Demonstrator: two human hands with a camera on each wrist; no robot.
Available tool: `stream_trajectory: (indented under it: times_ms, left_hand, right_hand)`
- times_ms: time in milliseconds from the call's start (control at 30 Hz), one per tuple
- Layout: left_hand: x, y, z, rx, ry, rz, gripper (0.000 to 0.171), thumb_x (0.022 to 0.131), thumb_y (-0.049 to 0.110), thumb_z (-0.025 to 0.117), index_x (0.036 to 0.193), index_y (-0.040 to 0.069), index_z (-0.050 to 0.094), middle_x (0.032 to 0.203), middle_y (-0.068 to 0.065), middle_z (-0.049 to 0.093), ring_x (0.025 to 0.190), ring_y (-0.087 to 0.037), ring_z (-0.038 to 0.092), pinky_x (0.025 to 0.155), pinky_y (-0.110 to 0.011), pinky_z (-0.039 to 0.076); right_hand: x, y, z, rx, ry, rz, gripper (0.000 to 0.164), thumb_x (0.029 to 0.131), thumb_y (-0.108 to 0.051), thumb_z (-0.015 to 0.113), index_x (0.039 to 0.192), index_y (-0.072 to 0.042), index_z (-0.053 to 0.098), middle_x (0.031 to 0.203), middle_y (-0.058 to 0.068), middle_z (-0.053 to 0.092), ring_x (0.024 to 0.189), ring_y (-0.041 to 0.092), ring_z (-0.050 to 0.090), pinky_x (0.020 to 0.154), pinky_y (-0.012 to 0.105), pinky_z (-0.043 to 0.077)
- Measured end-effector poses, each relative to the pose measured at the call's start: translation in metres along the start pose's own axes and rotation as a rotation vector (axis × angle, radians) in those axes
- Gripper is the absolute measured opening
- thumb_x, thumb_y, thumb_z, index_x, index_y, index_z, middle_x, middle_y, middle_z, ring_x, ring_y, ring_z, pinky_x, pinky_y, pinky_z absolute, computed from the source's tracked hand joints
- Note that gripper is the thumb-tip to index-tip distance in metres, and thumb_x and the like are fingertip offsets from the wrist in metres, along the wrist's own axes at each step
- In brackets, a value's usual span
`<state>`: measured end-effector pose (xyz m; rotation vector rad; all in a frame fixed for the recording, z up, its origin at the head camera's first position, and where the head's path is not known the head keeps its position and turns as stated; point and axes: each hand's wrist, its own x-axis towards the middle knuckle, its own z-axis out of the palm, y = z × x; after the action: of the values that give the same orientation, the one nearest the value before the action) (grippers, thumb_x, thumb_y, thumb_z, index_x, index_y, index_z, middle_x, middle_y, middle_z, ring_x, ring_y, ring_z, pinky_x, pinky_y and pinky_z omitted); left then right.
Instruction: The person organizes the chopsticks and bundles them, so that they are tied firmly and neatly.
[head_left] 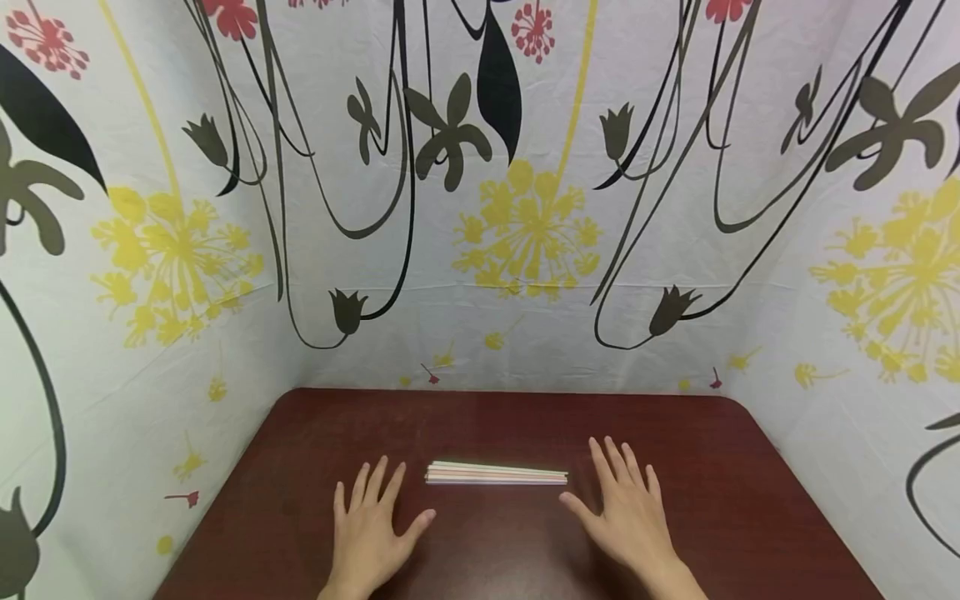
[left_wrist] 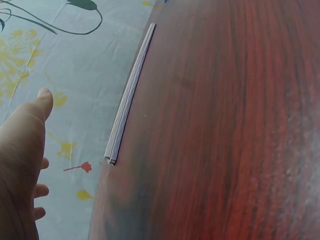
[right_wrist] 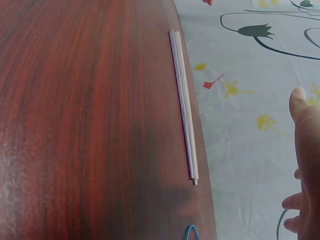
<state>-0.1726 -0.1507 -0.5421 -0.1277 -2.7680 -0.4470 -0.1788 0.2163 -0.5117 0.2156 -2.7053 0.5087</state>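
Observation:
A small bundle of thin, straight pale sticks (head_left: 497, 474) lies crosswise on the dark red-brown table; whether they are straws or solid rods I cannot tell. My left hand (head_left: 371, 529) is to the left of the bundle, fingers straight and spread, holding nothing. On the other side, my right hand (head_left: 628, 508) is likewise spread, its thumb near the bundle's right end but apart from it. Both wrist views show the sticks (left_wrist: 131, 95) (right_wrist: 184, 105) side by side, with part of the left hand (left_wrist: 22, 145) and the right hand (right_wrist: 307, 150) at the outer edges.
The wood-grain table (head_left: 480, 550) has rounded far corners. White cloth (head_left: 480, 350) printed with flowers stands behind it and along both sides. A thin blue loop (right_wrist: 192, 233) shows at the bottom of the right wrist view; its kind is unclear.

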Motion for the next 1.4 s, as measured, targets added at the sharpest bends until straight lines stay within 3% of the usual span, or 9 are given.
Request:
stream_trajectory:
  times_ms: [467,1167,1400]
  left_hand:
    - [-0.001,0.002,0.005,0.001,0.0,0.009,0.084,0.084,0.073,0.06,0.148,0.019,0.052,0.156,-0.012,0.042,0.145,-0.04,0.033,0.11,-0.073,0.017]
    - [-0.002,0.004,0.011,-0.012,-0.011,0.015,0.084,0.085,0.073,0.06,0.149,0.019,0.052,0.155,-0.012,0.043,0.145,-0.039,0.034,0.111,-0.071,0.017]
    - [0.001,0.001,0.018,-0.039,-0.009,0.02,0.07,0.093,0.061,0.06,0.146,0.015,0.055,0.152,-0.015,0.047,0.144,-0.04,0.036,0.111,-0.069,0.018]
  right_hand:
    - [-0.002,0.003,0.007,0.014,-0.02,0.008,0.09,0.087,-0.062,0.067,0.157,-0.015,0.036,0.157,0.019,0.039,0.148,0.043,0.027,0.111,0.069,0.017]
    - [0.0,0.001,0.017,0.043,-0.092,0.03,0.089,0.09,-0.069,0.057,0.157,-0.014,0.036,0.157,0.02,0.039,0.148,0.042,0.028,0.111,0.07,0.017]
    - [0.001,0.001,0.03,0.032,-0.06,-0.017,0.08,0.092,-0.057,0.064,0.154,-0.01,0.041,0.154,0.019,0.043,0.146,0.041,0.033,0.111,0.068,0.021]
